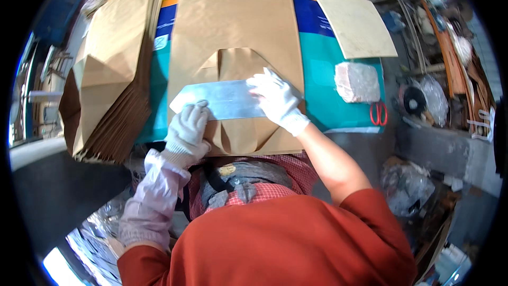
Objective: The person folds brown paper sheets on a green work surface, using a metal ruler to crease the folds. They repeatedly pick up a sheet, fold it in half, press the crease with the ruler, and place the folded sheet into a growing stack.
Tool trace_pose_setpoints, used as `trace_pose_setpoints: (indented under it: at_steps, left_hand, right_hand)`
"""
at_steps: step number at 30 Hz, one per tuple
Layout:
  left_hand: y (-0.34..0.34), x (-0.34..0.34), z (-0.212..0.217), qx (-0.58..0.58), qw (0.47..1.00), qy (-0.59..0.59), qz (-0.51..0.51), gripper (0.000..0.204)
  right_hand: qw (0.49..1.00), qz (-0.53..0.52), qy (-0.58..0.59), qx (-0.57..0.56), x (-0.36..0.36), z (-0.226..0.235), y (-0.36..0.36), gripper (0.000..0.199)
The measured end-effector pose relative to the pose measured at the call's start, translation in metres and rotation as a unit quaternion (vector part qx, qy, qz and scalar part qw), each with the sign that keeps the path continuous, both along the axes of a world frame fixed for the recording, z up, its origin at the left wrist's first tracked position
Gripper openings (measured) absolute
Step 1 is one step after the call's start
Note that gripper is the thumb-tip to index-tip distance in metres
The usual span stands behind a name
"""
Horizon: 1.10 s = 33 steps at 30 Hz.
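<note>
Stacked brown paper sacks (119, 37) lie handily at left; the white-gloved left hand (189, 127) rests, fingers together, on a flat silvery metal plate (227, 100) (pinching? I cannot tell) laid across a folded brown paper sack (238, 16), seemingly steadied by the white-gloved right hand (275, 98), fingers apart.

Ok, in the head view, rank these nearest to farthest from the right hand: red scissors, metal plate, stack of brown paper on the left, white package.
1. Metal plate: right at the fingers of the right hand.
2. White package: to the hand's right.
3. Red scissors: further right, slightly lower.
4. Stack of brown paper: far left.
</note>
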<state>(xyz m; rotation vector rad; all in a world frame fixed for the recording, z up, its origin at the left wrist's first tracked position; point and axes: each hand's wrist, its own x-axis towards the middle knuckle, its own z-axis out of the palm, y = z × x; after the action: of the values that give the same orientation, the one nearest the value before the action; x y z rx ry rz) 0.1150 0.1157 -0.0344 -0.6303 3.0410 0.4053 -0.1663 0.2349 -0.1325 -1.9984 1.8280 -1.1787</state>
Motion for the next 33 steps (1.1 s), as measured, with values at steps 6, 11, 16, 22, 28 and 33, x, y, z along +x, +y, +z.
trace_pose_setpoints:
  at_steps: [6, 11, 16, 22, 28, 33]
  left_hand:
    - [-0.021, 0.017, -0.06, -0.134, 0.978, 0.159, -0.027, 0.033]
    - [-0.022, 0.001, -0.054, 0.117, 0.972, 0.09, 0.183, 0.021]
    - [-0.04, -0.046, -0.007, 0.13, 0.937, -0.077, 0.313, 0.055]
    - [-0.083, -0.085, -0.001, 0.083, 0.94, -0.157, 0.293, 0.089]
    - [-0.096, -0.042, -0.072, -0.034, 0.975, 0.199, -0.089, 0.04]
    - [-0.03, -0.05, -0.029, 0.01, 0.995, 0.082, -0.056, 0.067]
  right_hand:
    - [0.996, 0.047, 0.072, 0.032, 0.006, 0.049, 0.045, 0.033]
    - [0.98, -0.123, 0.11, 0.112, 0.007, 0.027, 0.047, 0.04]
    - [0.945, -0.228, 0.155, 0.178, 0.016, 0.043, 0.031, 0.063]
    - [0.867, -0.256, 0.17, 0.393, -0.001, 0.089, -0.034, 0.073]
    - [0.988, -0.077, 0.129, 0.047, -0.009, 0.025, -0.017, 0.017]
    - [0.968, -0.01, 0.233, 0.094, 0.018, 0.037, 0.017, 0.058]
